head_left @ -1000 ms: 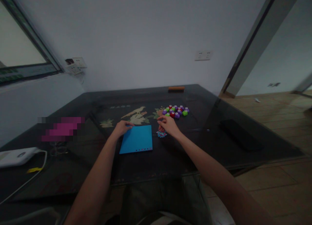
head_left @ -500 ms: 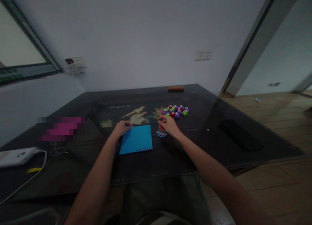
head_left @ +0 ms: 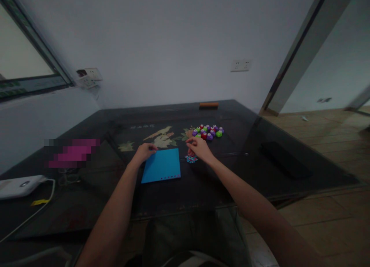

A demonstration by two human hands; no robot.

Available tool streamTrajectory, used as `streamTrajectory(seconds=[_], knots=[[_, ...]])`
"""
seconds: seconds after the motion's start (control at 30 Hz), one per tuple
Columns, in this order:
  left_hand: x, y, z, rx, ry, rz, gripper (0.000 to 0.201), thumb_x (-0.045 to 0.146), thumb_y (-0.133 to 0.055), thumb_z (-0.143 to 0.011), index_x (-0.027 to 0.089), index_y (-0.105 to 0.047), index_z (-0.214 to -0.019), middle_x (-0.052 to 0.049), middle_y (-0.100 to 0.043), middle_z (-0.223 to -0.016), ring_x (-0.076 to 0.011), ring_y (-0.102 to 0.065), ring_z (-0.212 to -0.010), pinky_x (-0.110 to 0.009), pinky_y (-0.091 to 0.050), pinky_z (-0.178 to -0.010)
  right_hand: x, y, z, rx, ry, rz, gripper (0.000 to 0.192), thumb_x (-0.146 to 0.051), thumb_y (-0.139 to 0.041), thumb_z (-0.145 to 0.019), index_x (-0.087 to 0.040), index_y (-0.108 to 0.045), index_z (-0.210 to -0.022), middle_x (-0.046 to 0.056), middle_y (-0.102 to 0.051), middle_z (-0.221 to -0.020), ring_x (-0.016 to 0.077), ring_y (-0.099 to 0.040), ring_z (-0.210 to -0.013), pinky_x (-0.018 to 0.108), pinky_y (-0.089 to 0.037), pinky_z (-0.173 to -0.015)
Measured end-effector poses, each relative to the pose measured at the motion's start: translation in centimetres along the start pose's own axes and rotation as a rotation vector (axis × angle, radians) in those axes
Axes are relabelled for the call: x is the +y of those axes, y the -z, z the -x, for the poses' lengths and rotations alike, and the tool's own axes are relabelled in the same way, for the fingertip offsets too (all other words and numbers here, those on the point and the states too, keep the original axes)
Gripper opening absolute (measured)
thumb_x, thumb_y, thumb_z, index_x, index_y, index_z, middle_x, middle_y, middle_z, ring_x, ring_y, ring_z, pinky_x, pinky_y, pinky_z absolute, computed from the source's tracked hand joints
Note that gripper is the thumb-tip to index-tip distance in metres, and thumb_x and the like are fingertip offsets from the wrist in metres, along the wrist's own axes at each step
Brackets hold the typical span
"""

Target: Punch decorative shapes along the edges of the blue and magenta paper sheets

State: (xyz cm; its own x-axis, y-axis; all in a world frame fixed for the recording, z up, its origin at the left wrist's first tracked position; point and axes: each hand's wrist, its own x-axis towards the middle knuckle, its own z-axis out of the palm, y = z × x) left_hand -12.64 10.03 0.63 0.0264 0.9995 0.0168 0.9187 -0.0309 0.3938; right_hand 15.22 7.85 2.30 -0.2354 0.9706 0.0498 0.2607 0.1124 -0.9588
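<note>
- My left hand [head_left: 143, 151] rests on the far left corner of the blue card [head_left: 162, 165], fingers curled down on its edge; I cannot tell whether it pinches the card or only presses on it.
- My right hand [head_left: 199, 148] is just beyond the card's far right corner, thumb and fingertips drawn together as if nipping something small; what sits between them is too small to make out.
- Under that hand, touching the table [head_left: 260, 170], lies a little heap of coloured bits [head_left: 191, 158], pink and blue, just beside the card's right edge.
- The card lies flat near the middle of the table, with a row of small dots along its near edge.
- Farther back, toward the far edge, is a cluster of punches [head_left: 208, 131] in purple, green and red, packed close together.
- At the far edge lies an orange bar [head_left: 208, 104].
- Toward the right edge lies a flat black case [head_left: 285, 159], well apart from my hands.
- At the left edge sits a white box [head_left: 21, 185] with a cable [head_left: 29, 217] running along the near left corner.
</note>
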Motion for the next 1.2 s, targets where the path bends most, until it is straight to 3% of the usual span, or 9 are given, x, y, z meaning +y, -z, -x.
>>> streamTrajectory(seconds=[0.87,1.2], knots=[[0.55,0.13,0.25,0.002,-0.009,0.016,0.018,0.016,-0.059,-0.073,0.019,-0.071,-0.085,-0.005,-0.07,-0.092,-0.0201,-0.063,-0.089,-0.027,-0.046,-0.079,0.04,0.09,-0.03,-0.008,0.009,0.013,0.008,-0.016,-0.054,-0.083,-0.017,-0.058,-0.09,-0.003,-0.058,-0.052,0.0104,-0.057,-0.044,0.023,-0.049,-0.047],[-0.23,-0.41,-0.01,0.006,-0.006,0.021,0.02,0.017,-0.06,-0.071,0.017,-0.068,-0.089,-0.006,-0.068,-0.091,-0.0195,-0.062,-0.087,-0.027,-0.046,-0.077,-0.09,0.03,0.05,0.001,0.011,0.045,0.009,-0.016,-0.052,-0.084,-0.016,-0.058,-0.091,-0.002,-0.059,-0.054,0.0119,-0.058,-0.044,0.023,-0.049,-0.045]])
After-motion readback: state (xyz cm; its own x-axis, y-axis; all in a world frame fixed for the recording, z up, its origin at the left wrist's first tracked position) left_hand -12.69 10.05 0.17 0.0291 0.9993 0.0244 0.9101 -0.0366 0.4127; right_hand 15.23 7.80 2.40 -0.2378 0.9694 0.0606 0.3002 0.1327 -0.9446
